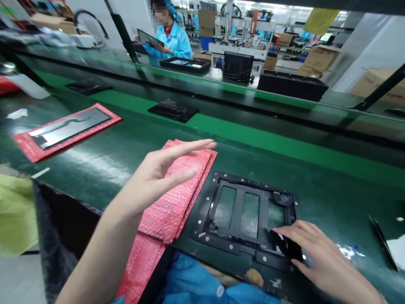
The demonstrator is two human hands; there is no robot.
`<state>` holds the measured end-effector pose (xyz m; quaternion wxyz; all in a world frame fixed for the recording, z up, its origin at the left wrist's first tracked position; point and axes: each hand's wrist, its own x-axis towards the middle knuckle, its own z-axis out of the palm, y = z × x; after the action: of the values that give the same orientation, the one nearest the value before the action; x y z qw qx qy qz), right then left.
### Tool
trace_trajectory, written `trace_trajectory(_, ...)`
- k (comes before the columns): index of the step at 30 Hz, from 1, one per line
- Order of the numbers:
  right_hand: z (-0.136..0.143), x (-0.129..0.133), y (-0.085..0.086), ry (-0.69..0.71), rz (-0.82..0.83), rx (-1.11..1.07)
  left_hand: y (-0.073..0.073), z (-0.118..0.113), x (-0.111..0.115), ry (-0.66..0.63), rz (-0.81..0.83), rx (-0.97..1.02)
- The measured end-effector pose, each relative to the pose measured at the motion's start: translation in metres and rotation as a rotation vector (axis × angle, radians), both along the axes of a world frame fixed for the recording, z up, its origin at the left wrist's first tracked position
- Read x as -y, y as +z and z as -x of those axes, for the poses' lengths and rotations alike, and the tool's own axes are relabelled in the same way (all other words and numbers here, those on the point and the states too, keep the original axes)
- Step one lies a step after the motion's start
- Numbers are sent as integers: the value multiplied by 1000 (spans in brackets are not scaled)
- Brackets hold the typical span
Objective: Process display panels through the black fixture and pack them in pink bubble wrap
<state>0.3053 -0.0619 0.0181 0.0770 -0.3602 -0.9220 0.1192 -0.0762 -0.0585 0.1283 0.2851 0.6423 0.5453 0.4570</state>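
A black frame with three rectangular openings and small round silver dots lies on the green table. At its lower right corner my right hand is closed around a small dark glossy piece, thumb below and fingers above. My left hand hovers over a stack of pink bubble-wrap sheets, its fingers stretched out and holding nothing. The stack sits left of the frame, and more pink wrap hangs down at the table's front edge.
On the left, a flat panel rests on pink wrap. Dark wrapped slabs lie on the bright green strip. Black tweezers are at the far right. Beyond the rail, a person in blue holds a dark panel.
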Motion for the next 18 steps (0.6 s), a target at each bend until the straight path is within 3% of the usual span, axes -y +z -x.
trace_trajectory(4, 0, 0, -5, 1, 20, 4, -80, 40, 5, 483, 91, -300)
trace_trajectory(6, 1, 0, -8, -6, 32, -15, -120, 60, 18, 602, 58, -446)
trace_trajectory(8, 2, -2, -10, -21, 38, -28, -147, 73, 28, 669, 42, -532)
trace_trajectory(10, 3, -3, -11, -42, 44, -34, -161, 77, 34, 688, 24, -567)
trace_trajectory(12, 2, -1, -11, -57, 45, -55, -164, 77, 35, 686, 7, -571)
trace_trajectory(16, -19, 17, -11, -117, 54, -165, -160, 73, 31, 681, 4, -564)
trace_trajectory(18, -36, 32, -13, -166, 139, -226, -155, 71, 32, 688, -13, -544)
